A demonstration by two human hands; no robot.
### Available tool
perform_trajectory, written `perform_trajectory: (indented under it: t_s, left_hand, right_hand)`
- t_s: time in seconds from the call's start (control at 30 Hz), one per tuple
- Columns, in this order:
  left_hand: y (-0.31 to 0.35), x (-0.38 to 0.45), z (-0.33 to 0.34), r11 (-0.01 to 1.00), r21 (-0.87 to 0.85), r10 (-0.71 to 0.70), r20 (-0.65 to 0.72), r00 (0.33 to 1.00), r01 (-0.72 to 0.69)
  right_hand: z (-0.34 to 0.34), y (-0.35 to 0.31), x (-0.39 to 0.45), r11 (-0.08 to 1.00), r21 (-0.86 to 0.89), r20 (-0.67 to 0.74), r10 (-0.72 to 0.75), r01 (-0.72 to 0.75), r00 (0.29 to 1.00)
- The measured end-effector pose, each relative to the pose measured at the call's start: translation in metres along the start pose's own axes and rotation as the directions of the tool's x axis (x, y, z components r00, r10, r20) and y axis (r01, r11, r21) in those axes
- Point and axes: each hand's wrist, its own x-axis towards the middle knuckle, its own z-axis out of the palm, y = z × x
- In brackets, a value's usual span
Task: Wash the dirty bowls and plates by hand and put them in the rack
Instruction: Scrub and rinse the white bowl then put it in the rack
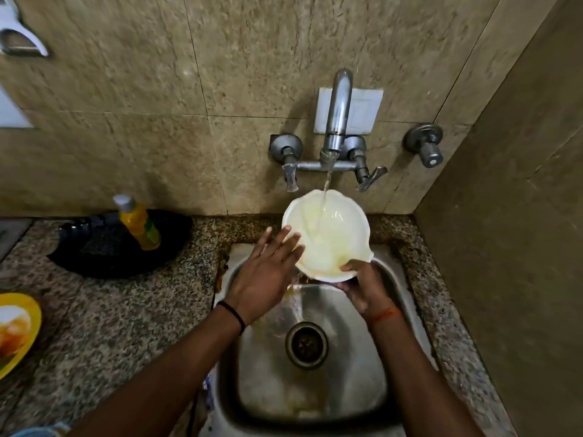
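A white bowl (331, 234) is tilted over the steel sink (315, 389) under running water from the wall tap (337, 115). My right hand (362, 285) grips the bowl's near rim, thumb inside. My left hand (268, 272) lies flat with straight fingers against the bowl's left outer side. Yellowish water pours off the bowl toward the drain (306, 344). A dirty yellow plate (19, 329) sits on the counter at the far left.
A black rack or tray (94, 257) stands on the granite counter behind left, with a yellow dish-soap bottle (138, 222) on it. Two tap handles (290, 178) flank the spout. A tiled wall closes in the right side.
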Motion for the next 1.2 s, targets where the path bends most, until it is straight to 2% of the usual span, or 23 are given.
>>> perform_trajectory:
  t_s: [0.1,0.2,0.33,0.4,0.47,0.57,0.67,0.73,0.8,0.87,0.9,0.93,1.0,1.07,1.13,1.2]
  left_hand:
    - [-0.005,0.016,-0.010,0.987,0.044,0.153,-0.021,0.988,-0.151]
    - [-0.002,0.025,-0.016,0.974,0.017,0.220,0.130,0.967,-0.224]
    - [0.007,0.031,-0.014,0.978,-0.020,0.201,0.342,0.918,-0.207]
    - [0.016,0.035,-0.011,0.989,-0.059,0.149,0.458,0.876,-0.137]
    - [0.025,0.040,-0.008,0.988,-0.143,0.122,0.506,0.854,-0.056]
    - [0.029,0.048,-0.004,0.969,-0.230,0.198,0.482,0.853,-0.094]
    - [0.014,0.047,0.001,0.961,-0.133,0.275,0.443,0.853,-0.241]
    - [-0.002,0.047,0.000,0.972,0.036,0.194,0.436,0.879,-0.232]
    - [-0.011,0.050,-0.006,0.982,0.161,0.021,0.441,0.897,-0.102]
    - [-0.002,0.055,-0.013,0.978,0.207,-0.085,0.437,0.895,-0.008]
    - [0.008,0.056,-0.014,0.983,0.183,-0.085,0.436,0.896,0.005]
    - [0.019,0.054,-0.015,0.992,0.121,-0.037,0.438,0.898,-0.018]
    - [0.031,0.046,-0.014,0.987,-0.025,0.152,0.442,0.884,-0.157]
    - [0.021,0.043,-0.016,0.958,-0.072,0.283,0.413,0.866,-0.278]
    - [0.002,0.048,-0.017,0.970,0.007,0.219,0.409,0.886,-0.243]
    - [-0.007,0.055,-0.021,0.991,0.108,0.026,0.431,0.902,-0.080]
  right_hand:
    - [0.003,0.007,-0.004,0.993,0.071,0.044,0.086,-0.089,0.995]
    - [0.005,-0.001,-0.008,0.991,-0.017,0.035,0.136,-0.135,0.990]
    - [0.008,-0.017,-0.003,0.971,-0.180,0.036,0.164,-0.155,0.986]
    - [0.011,-0.020,0.000,0.968,-0.212,0.067,0.149,-0.132,0.987]
    - [0.015,-0.020,0.000,0.972,-0.215,0.095,0.112,-0.089,0.989]
    - [0.013,-0.014,0.002,0.979,-0.201,0.142,0.074,-0.045,0.987]
    - [0.007,-0.008,0.003,0.988,-0.152,0.166,0.044,-0.019,0.985]
    - [0.004,-0.007,0.002,0.995,-0.096,0.158,0.013,0.002,0.987]
    - [0.007,-0.006,0.001,0.998,-0.060,0.139,-0.020,0.028,0.990]
    - [0.011,-0.006,0.004,0.997,-0.060,0.106,-0.040,0.047,0.994]
    - [0.012,-0.006,0.006,0.996,-0.065,0.090,-0.049,0.055,0.995]
    - [0.013,-0.006,0.007,0.997,-0.056,0.077,-0.054,0.058,0.996]
    - [0.012,-0.005,0.008,0.998,-0.014,0.075,-0.056,0.057,0.996]
    - [0.006,-0.004,0.008,0.998,0.007,0.092,-0.059,0.059,0.994]
    - [0.005,-0.002,0.006,0.998,-0.012,0.108,-0.061,0.063,0.992]
    - [0.009,-0.001,0.005,0.998,-0.025,0.100,-0.056,0.058,0.993]
